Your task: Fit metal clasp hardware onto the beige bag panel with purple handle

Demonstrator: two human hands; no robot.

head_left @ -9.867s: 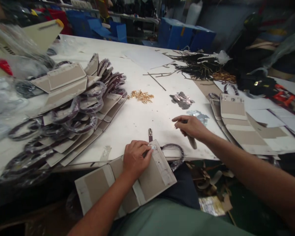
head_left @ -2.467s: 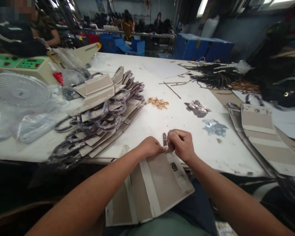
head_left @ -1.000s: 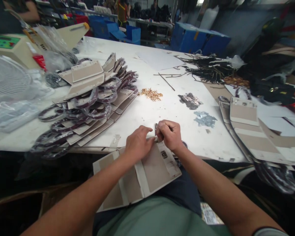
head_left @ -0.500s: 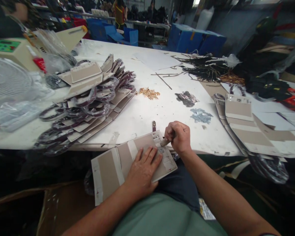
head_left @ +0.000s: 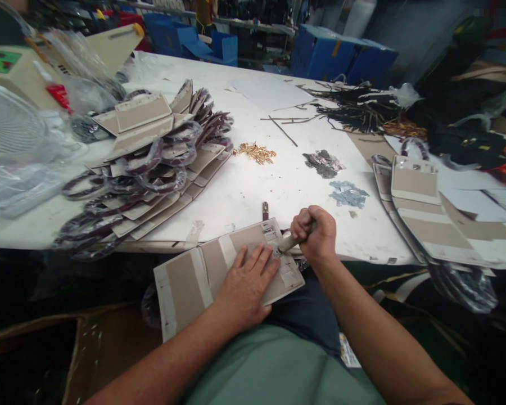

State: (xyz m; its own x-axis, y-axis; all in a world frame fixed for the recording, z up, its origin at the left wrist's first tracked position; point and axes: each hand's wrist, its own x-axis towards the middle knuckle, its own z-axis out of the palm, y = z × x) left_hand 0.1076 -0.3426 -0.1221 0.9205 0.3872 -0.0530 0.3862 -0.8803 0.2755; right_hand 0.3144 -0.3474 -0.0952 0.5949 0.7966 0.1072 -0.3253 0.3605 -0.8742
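Note:
My left hand (head_left: 248,284) lies flat on a beige and white bag panel (head_left: 189,281), its fingers apart. The panel rests tilted over my lap against the table's front edge. In my right hand (head_left: 318,233) is a short tool with a thick, grey-brown round handle (head_left: 290,243), held in a closed fist. Its lower end meets the panel just past my left fingertips, near a small metal plate (head_left: 269,229); the tip is too small to make out. Beyond the panel's top edge, a dark strap end with a gold fitting (head_left: 265,210) lies on the table.
A pile of bag panels with plastic-wrapped handles (head_left: 164,169) stands left; more panels (head_left: 417,208) lie right. Gold fittings (head_left: 256,153), dark metal plates (head_left: 322,163) and light grey plates (head_left: 348,193) sit mid-table. Black straps (head_left: 354,109) lie behind, a fan (head_left: 12,129) at far left.
The tool's handle has tilted over to the right and shows more of its length, with my right hand shifted slightly right. My left hand stays on the panel. The camera view has tipped down slightly.

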